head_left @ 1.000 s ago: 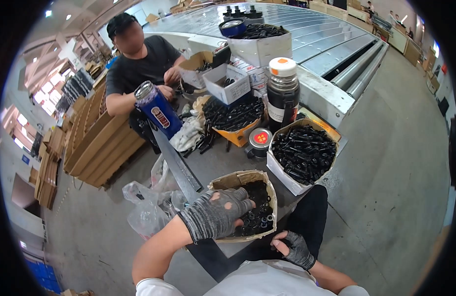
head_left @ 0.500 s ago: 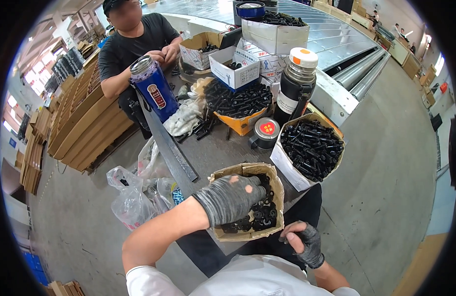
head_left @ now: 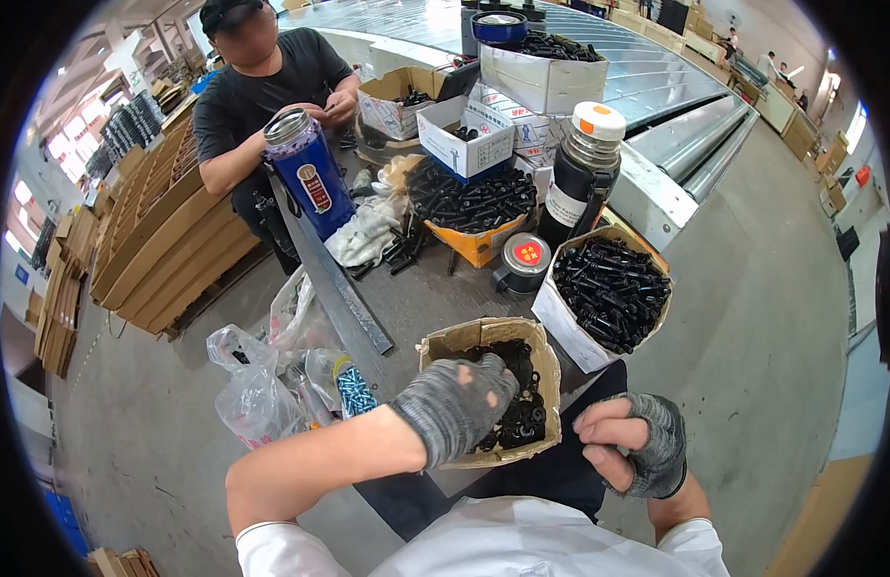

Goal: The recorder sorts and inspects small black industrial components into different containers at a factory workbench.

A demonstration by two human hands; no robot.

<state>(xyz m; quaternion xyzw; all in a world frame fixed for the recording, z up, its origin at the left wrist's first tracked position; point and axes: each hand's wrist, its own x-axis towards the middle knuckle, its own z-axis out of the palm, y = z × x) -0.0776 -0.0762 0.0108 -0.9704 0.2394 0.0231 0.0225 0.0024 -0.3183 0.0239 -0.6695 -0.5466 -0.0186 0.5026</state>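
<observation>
My left hand (head_left: 459, 399), in a grey fingerless glove, reaches into a small open cardboard box (head_left: 445, 343) full of black washers or nuts (head_left: 522, 404); its fingers are buried among them, so what it grips is hidden. My right hand (head_left: 633, 444), also gloved, is curled beside the box's right side, fingertips pinched together; whether a small part sits between them cannot be made out. To the right stands a bigger carton of black bolts (head_left: 609, 288).
On the grey table (head_left: 421, 293) are a blue canister (head_left: 310, 178), a black flask with a white-orange lid (head_left: 582, 173), a round tin (head_left: 524, 262), an orange tray of black bolts (head_left: 469, 204), white boxes and rags. A person in black (head_left: 267, 82) works opposite. Plastic bags (head_left: 257, 385) lie left.
The view has tilted down and closer to the table. My left hand stays in the washer box, and my right hand has risen a little beside it.
</observation>
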